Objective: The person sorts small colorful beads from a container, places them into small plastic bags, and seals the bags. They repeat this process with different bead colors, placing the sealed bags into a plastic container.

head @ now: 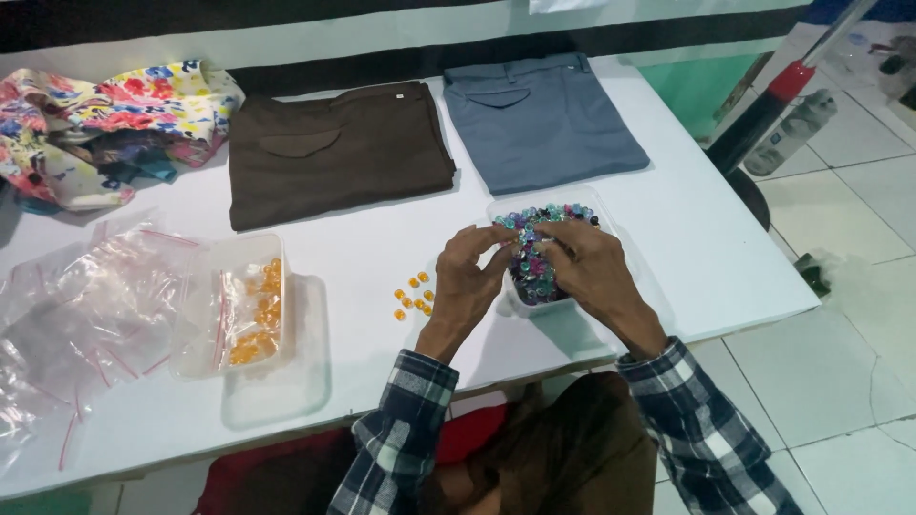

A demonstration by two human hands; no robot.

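Clear plastic tub of mixed blue, purple and green beads (540, 256) sits on the white bench (668, 238); left hand (469, 277) and right hand (584, 269), fingers curled, pinch beads over it

Both hands are covering much of the bead tray (506, 212); pinched item too small to tell. Plastic bags (76, 315) and floral cloth (57, 143) are running off left edge.

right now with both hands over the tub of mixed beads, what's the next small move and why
Probably lift one bead clear with the left hand while the right hand steadies the clear tub. Both hands' fingertips already meet over the mixed beads, and a few orange beads lie sorted out on the table beside it.
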